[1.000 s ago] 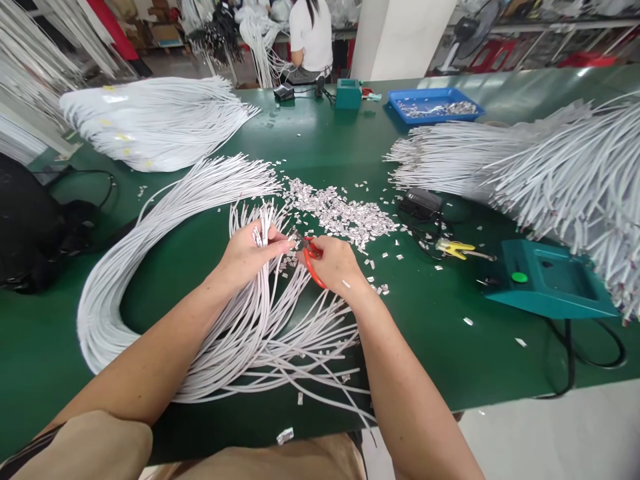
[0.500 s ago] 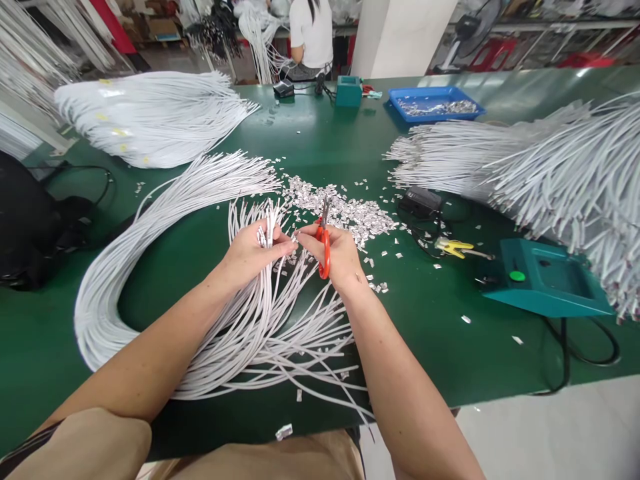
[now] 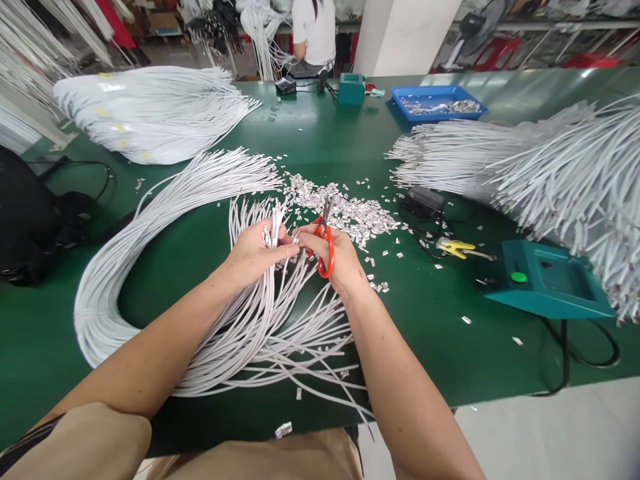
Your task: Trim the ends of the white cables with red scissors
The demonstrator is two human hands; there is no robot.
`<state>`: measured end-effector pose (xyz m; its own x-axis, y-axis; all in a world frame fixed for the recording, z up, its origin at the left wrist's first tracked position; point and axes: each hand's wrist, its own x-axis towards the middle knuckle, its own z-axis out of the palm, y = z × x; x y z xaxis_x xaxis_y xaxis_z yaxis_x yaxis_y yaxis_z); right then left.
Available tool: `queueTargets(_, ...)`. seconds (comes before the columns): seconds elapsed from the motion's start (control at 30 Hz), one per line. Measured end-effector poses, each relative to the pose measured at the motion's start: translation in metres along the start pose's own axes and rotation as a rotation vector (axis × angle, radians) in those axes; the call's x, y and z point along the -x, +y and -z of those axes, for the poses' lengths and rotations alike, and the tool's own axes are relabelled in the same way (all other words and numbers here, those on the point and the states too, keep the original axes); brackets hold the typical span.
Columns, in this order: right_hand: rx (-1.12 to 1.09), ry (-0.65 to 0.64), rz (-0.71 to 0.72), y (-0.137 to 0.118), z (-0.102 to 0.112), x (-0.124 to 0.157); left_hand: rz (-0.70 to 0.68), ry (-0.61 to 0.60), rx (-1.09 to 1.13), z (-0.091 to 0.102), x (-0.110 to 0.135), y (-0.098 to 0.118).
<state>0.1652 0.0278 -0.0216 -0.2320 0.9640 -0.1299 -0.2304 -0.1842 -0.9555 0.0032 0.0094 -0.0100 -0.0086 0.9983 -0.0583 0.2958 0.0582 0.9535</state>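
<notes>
My left hand (image 3: 257, 250) is closed around several white cables (image 3: 267, 287), whose ends stick up past the fingers. Its thumb meets the fingertips of my right hand (image 3: 337, 257), at a small spot I cannot make out. Red-handled scissors (image 3: 327, 250) hang in my right hand, blades pointing away from me over a heap of small silvery foil pieces (image 3: 345, 210). Around and below both hands the loose cable ends fan out to the right. The rest of this cable bundle (image 3: 100, 293) curves round on the left of the green table (image 3: 400, 360).
Another cable bundle (image 3: 150, 113) lies back left, and more cables (image 3: 560, 153) are piled at right. A blue tray (image 3: 440, 107) holds small pieces. Nearby are yellow-handled pliers (image 3: 456, 248) and a teal machine (image 3: 550, 280). A person (image 3: 313, 33) sits beyond the table.
The scissors' handles have turned slightly in my right hand. Both hands stay together at nearly the same place, and the cables are still in my left hand.
</notes>
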Motion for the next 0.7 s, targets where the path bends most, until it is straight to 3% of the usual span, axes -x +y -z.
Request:
queueTargets(0.23,0.139,0.102,0.031,0.001,-0.005,0.002,0.051,-0.097,0.195,0.001,0.0,0.0)
queueTargets(0.33,0.235,0.173,0.113,0.003,-0.012,0.007,0.038,-0.02,0.131,0.001,-0.002,-0.001)
queueTargets(0.43,0.204,0.109,0.222,0.003,-0.017,0.009,-0.023,0.059,0.05,0.0,-0.005,-0.005)
queueTargets(0.6,0.062,0.253,0.137,0.001,-0.012,0.005,0.013,0.052,0.062,-0.001,-0.005,-0.005)
queueTargets(0.7,0.109,0.158,0.083,0.004,-0.007,0.001,0.029,-0.001,0.07,0.001,-0.002,-0.002)
